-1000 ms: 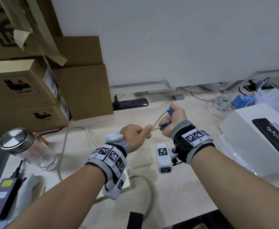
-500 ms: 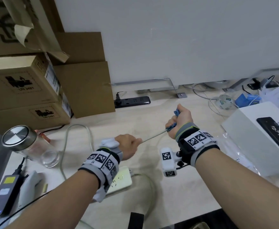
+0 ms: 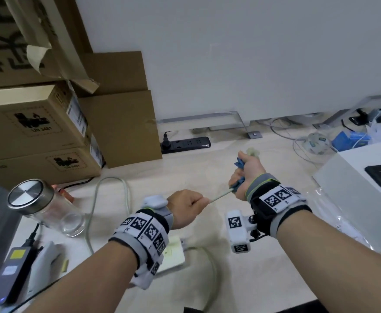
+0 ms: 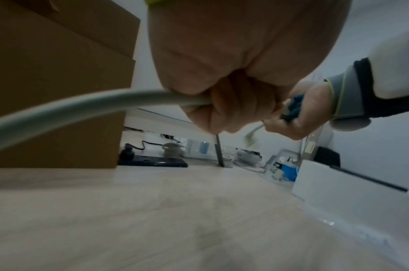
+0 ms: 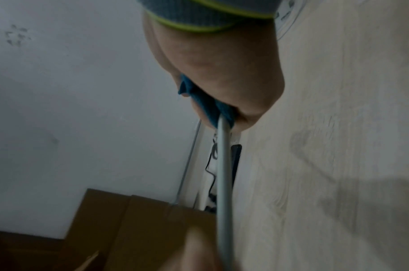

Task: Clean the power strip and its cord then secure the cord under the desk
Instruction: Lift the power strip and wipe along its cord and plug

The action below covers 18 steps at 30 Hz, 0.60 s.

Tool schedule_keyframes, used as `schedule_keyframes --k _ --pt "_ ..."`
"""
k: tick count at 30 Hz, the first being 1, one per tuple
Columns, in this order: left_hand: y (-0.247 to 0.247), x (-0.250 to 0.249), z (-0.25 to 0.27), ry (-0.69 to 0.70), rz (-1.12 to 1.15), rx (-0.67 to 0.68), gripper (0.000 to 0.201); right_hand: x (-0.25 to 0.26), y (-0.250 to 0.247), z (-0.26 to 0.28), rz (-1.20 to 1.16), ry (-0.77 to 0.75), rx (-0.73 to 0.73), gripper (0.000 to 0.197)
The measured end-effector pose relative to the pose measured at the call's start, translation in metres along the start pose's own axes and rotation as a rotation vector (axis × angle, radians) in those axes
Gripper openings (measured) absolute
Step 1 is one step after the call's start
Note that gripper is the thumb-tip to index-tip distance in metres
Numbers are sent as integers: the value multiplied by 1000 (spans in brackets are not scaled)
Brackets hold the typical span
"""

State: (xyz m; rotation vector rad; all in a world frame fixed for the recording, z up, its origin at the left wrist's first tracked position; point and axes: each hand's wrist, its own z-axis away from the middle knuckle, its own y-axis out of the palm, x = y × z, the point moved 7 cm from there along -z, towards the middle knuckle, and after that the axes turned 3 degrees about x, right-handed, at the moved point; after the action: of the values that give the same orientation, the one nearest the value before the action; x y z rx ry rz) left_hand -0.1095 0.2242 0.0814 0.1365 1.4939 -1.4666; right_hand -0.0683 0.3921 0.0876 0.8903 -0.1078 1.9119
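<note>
blue cloth point(image 3: 239, 164) is wrapped around the pale cord point(image 3: 221, 196) inside my right hand point(image 3: 249, 175), whose fingers are curled tight on cloth and cord together. my left hand point(image 3: 188, 207) is fisted around the same cord at frame centre, so the short run between the two fists is taut and clear of the bench point(image 3: 207, 168). the plug end point(image 3: 252, 152) sticks out just above my right fist, so i judge the cord wipe to be near its end. the white power strip point(image 3: 173, 254) lies on the bench at lower centre, partly hidden under my left wrist; whether it is already wiped cannot be told. securing the cord under the bench is not yet done.

surroundings: cardboard boxes point(image 3: 38, 132) at upper left, a glass jar point(image 3: 45, 206) with a metal lid at left, a black power strip point(image 3: 187, 143) against the wall, a white box point(image 3: 356, 193) at right. slack cord loops near the jar and could snag it.
</note>
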Motion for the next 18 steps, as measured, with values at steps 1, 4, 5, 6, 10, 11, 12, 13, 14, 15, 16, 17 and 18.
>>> schedule_keyframes --k 1,4,5,6,10,11,12,13,14,15,16,17,18 --pt "5 12 3 -44 -43 93 45 3 -5 -2 3 -13 -21 37" --pt "16 35 11 -205 -247 271 39 0 -7 -3 -20 6 -30 42" --pt "19 33 8 -231 -260 277 32 -4 -3 -3 -17 0 -15 43" --pt "22 24 4 -231 -195 260 28 -8 5 -2 -14 -9 14 44" --pt "28 -23 -10 -207 389 75 40 -29 31 4 -9 12 140 46" --pt "27 -25 -11 -239 487 12 44 -32 34 5 -12 22 162 45" --pt "26 -22 -9 -266 535 -57 48 -32 34 4 -9 32 175 42" --pt "24 -20 -8 -262 512 -126 50 -30 33 3 14 41 173 41" --pt "23 -18 -7 -231 432 -173 50 -28 30 2 50 55 159 43" --pt "22 -19 -6 -194 342 -190 51 -27 27 1 84 73 141 45" --pt "23 -19 -8 -165 269 -190 52 -24 25 1 114 78 128 46" --pt "23 -17 -10 -164 225 -182 52 -23 23 1 156 76 120 46" --pt "23 -15 -11 -186 217 -173 52 -22 22 0 218 59 112 46"
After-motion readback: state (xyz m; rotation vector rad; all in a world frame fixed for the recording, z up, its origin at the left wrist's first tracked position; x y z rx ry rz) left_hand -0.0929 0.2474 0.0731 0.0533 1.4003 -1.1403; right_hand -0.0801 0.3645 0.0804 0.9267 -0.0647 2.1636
